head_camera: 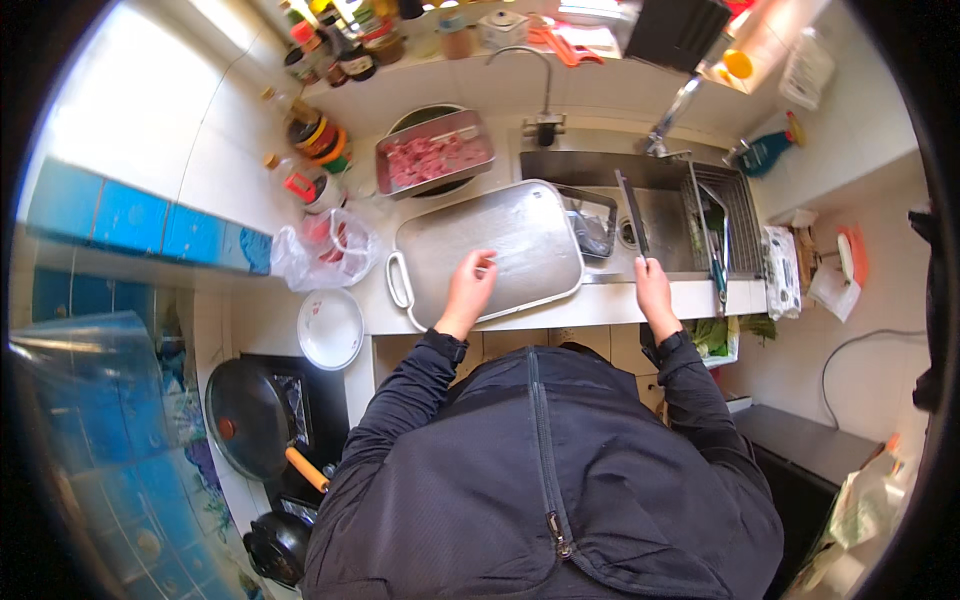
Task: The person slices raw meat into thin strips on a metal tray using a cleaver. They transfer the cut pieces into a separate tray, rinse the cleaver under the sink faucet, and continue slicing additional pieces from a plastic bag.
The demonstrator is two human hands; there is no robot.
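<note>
My right hand (654,294) grips a knife (631,212) by its handle at the front edge of the sink (664,217). The dark blade points away from me over the basin. Above the cutting board (517,232), a grey metallic one with a white rim and a loop handle, is my left hand (472,285). Its fingers are loosely curled and hold nothing; whether it touches the board I cannot tell. Behind the board, a rectangular tray (482,166) of cut raw meat (427,160) rests on a round vessel (427,112).
A black plastic tray (604,251) with clear film sits between board and sink. A wire rack (731,225) stands at the sink's right end. Leftward are a plastic bag (352,251), a white plate (330,330), sauce bottles (322,142) and a frying pan (251,420) on the stove.
</note>
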